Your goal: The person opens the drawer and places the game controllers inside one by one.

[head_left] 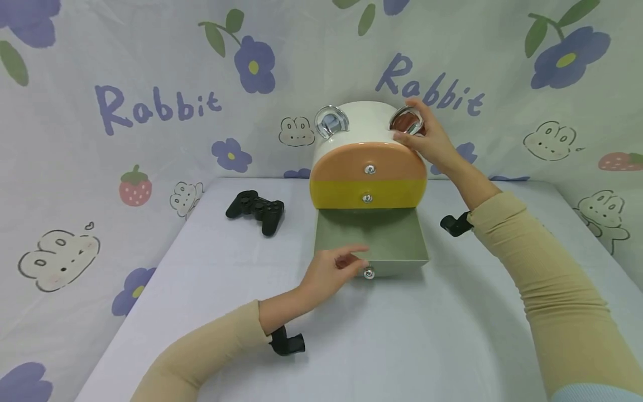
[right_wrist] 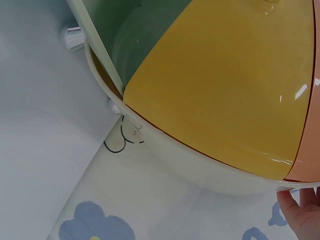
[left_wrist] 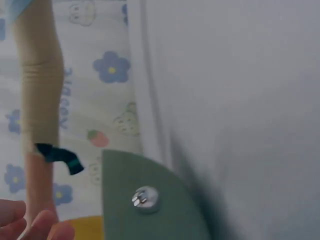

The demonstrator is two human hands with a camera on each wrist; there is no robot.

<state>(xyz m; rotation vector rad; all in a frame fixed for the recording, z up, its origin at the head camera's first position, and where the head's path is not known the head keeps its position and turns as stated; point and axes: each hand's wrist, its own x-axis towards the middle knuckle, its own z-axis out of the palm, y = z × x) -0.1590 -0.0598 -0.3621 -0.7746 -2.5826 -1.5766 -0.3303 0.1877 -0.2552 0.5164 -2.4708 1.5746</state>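
Note:
A small rounded drawer cabinet point(head_left: 368, 125) with a white top and two shiny ring-shaped ears stands on the table. Its bottom green drawer point(head_left: 372, 234) is pulled out, and nothing shows inside. The orange drawer point(head_left: 341, 162) and yellow drawer point(head_left: 336, 192) are closed. My right hand point(head_left: 427, 137) grips the cabinet around its right ear point(head_left: 406, 120), thumb below and a finger on top. At the green drawer's front, my left hand point(head_left: 329, 273) hovers with thumb and fingers apart, close to the silver knob point(head_left: 369, 273). In the left wrist view, its fingers are clear of that knob point(left_wrist: 146, 199).
A black game controller point(head_left: 256, 211) lies on the white tablecloth point(head_left: 241, 262), left of the cabinet. Behind stands a patterned cloth backdrop point(head_left: 166, 56) with rabbits and flowers. Black wrist mounts point(head_left: 287, 341) stick out from both sleeves.

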